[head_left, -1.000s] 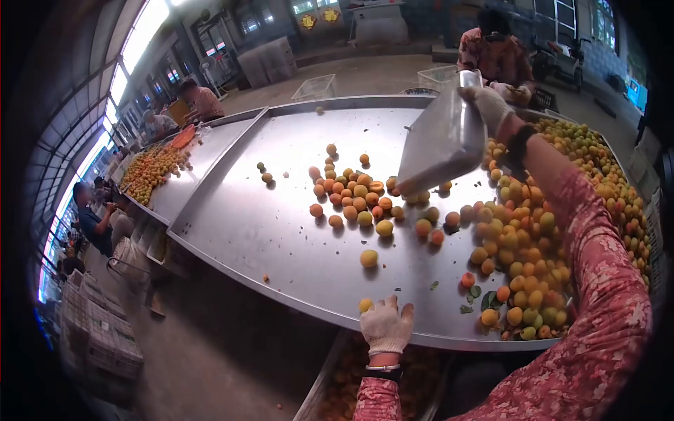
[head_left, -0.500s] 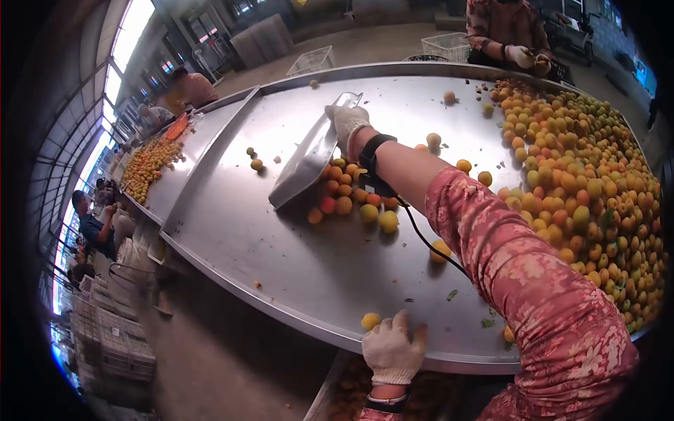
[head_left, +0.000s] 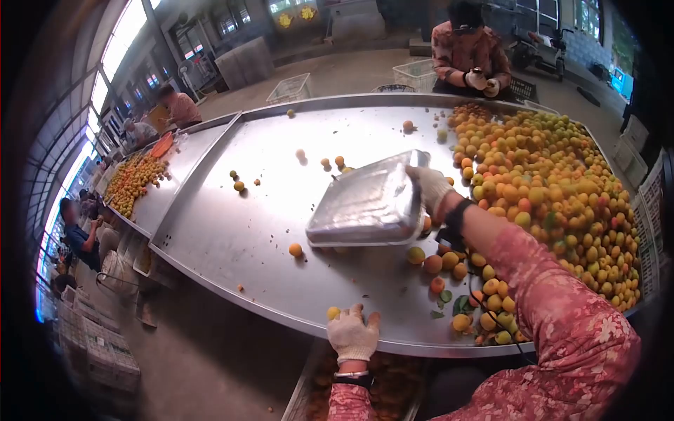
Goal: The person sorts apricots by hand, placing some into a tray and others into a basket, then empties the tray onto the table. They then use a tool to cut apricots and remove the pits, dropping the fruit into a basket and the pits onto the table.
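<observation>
My right hand (head_left: 430,188), in a white knitted glove, grips the edge of a shiny metal tray (head_left: 368,200), tilted over the middle of the metal table (head_left: 225,281). Several loose orange and green fruits (head_left: 433,264) lie just below and right of the tray. My gloved left hand (head_left: 353,335) rests at the table's near rim with its fingers apart, and one yellow fruit (head_left: 333,313) sits by its fingertips. A large heap of fruit (head_left: 562,203) covers the right side of the table.
Across the table a person (head_left: 470,56) in gloves handles something small. Other people (head_left: 181,107) sit at the far left near a second fruit heap (head_left: 133,184). A dark fruit-filled container (head_left: 393,382) is below the near rim. White crates (head_left: 289,88) stand behind the table.
My right hand has moved right with the tray, whose broad face now shows. Fruits that were beside the tray now lie nearer the heap. The whole view has shifted.
</observation>
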Demonstrator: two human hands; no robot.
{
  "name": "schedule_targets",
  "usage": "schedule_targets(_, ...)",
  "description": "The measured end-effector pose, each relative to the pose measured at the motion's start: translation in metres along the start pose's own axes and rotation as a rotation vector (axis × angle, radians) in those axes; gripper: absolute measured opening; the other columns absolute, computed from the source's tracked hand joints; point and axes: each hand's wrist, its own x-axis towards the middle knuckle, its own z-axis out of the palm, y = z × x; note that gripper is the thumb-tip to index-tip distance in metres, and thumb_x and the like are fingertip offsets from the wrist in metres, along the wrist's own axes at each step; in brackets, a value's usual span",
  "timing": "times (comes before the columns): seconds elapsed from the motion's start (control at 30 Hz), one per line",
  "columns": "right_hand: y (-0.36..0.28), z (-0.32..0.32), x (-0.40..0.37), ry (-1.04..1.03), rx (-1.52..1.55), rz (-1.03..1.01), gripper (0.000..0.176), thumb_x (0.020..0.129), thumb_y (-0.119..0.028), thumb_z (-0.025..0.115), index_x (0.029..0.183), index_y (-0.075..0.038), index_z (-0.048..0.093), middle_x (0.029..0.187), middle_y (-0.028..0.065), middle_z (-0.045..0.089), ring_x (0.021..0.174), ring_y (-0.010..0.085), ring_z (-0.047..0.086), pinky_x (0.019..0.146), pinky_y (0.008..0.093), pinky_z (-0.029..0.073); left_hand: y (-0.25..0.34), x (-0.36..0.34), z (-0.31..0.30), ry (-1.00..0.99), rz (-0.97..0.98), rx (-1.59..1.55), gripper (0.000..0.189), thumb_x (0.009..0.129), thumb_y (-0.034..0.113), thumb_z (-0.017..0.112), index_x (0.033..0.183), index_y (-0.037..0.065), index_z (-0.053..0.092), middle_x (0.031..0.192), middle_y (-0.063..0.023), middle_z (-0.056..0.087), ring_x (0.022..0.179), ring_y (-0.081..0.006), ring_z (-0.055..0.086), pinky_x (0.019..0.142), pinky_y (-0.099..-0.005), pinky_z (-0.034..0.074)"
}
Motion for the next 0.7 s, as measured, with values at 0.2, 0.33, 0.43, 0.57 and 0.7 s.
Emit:
schedule_targets(0.2, -0.045, -0.097, -0.117, -0.085, 0.029, 0.041, 0.026, 0.095, -0.017, 0.053, 0.104, 0.006, 0.061, 0.088, 0.0117, 0.068, 0.072, 0.0196, 0.067, 0.068, 0.0303, 0.058, 0.0, 0.0, 0.001, 0.028, 0.018, 0.023, 0.034, 0.075, 0.035, 0.069, 0.094, 0.007, 0.07, 0.082, -0.0119, 0.068, 0.077, -0.0295, 0.065, 0.073, -0.0427, 0.049)
schedule_targets(0.33, -0.082, -0.082, -0.166, -0.119, -0.01, -0.024, 0.026, 0.096, -0.019, 0.051, 0.103, 0.005, 0.06, 0.087, 0.0118, 0.068, 0.064, 0.019, 0.067, 0.059, 0.0311, 0.059, -0.002, 0.0, 0.003, 0.008, 0.041, 0.093, 0.033, 0.075, 0.036, 0.069, 0.092, 0.008, 0.071, 0.083, -0.0119, 0.068, 0.078, -0.0305, 0.065, 0.074, -0.0429, 0.049)
schedule_targets(0.43, -0.091, -0.039, -0.167, -0.102, -0.027, -0.053, 0.027, 0.096, -0.02, 0.051, 0.103, 0.004, 0.06, 0.085, 0.0105, 0.067, 0.065, 0.0184, 0.067, 0.061, 0.0307, 0.059, -0.001, 0.0, 0.002, 0.007, 0.022, 0.082, 0.031, 0.076, 0.036, 0.069, 0.091, 0.009, 0.071, 0.083, -0.0115, 0.068, 0.079, -0.0311, 0.064, 0.074, -0.0435, 0.049)
schedule_targets(0.57, -0.083, 0.019, -0.033, -0.256, -0.01, -0.252, 0.031, 0.098, -0.028, 0.051, 0.101, 0.001, 0.058, 0.087, 0.0086, 0.064, 0.074, 0.0173, 0.065, 0.071, 0.0326, 0.056, -0.003, 0.002, 0.001, -0.009, 0.019, 0.08, 0.03, 0.076, 0.035, 0.068, 0.09, 0.01, 0.071, 0.082, -0.011, 0.067, 0.079, -0.0314, 0.064, 0.074, -0.044, 0.048)
schedule_targets(0.7, -0.026, 0.146, 0.143, -0.244, 0.258, -0.167, 0.036, 0.1, -0.035, 0.047, 0.106, -0.002, 0.06, 0.1, 0.0097, 0.066, 0.086, 0.0202, 0.064, 0.084, 0.0266, 0.051, -0.002, 0.002, 0.002, -0.034, 0.003, 0.029, 0.03, 0.075, 0.035, 0.069, 0.092, 0.011, 0.07, 0.079, -0.0083, 0.066, 0.077, -0.0295, 0.063, 0.073, -0.0423, 0.047)
